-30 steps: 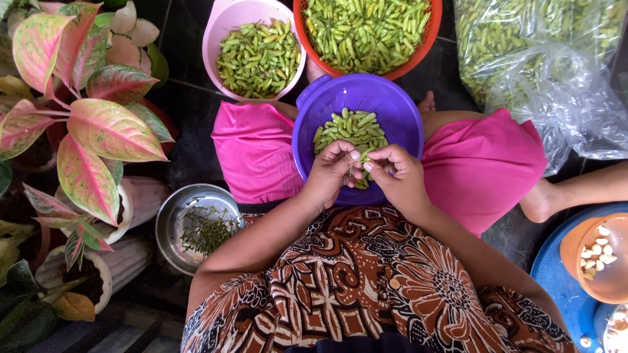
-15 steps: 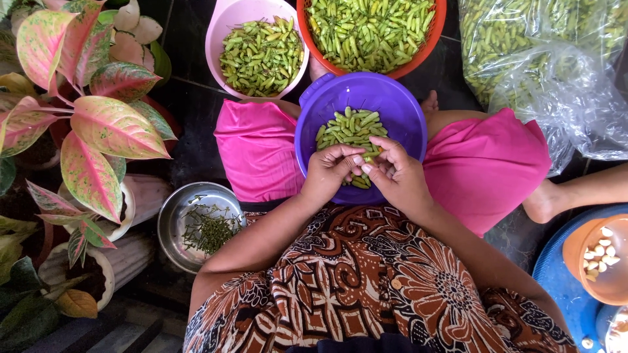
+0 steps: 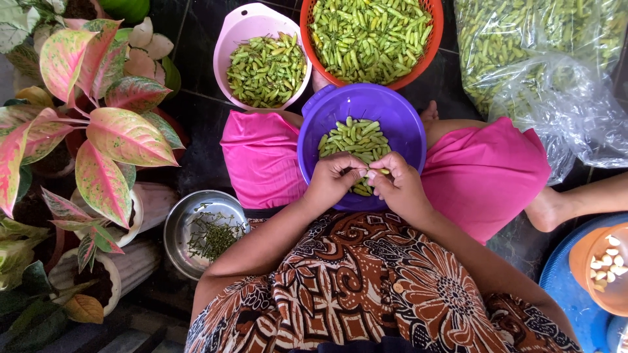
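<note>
Stemming underway: your left hand (image 3: 332,182) and right hand (image 3: 397,185) pinch one small green chilli (image 3: 364,172) over the round purple plastic bowl (image 3: 327,117); next, snap its stalk.

Single head-worn view, aimed straight down over the lap from close above. Centre frame taken by the purple bowl (image 3: 363,111) and both hands, left hand (image 3: 333,180) and right hand (image 3: 396,186), meeting at its near rim. Upper edge reaching the orange basket (image 3: 428,49); left edge, potted plants (image 3: 98,131). No second view to overlap.
</note>
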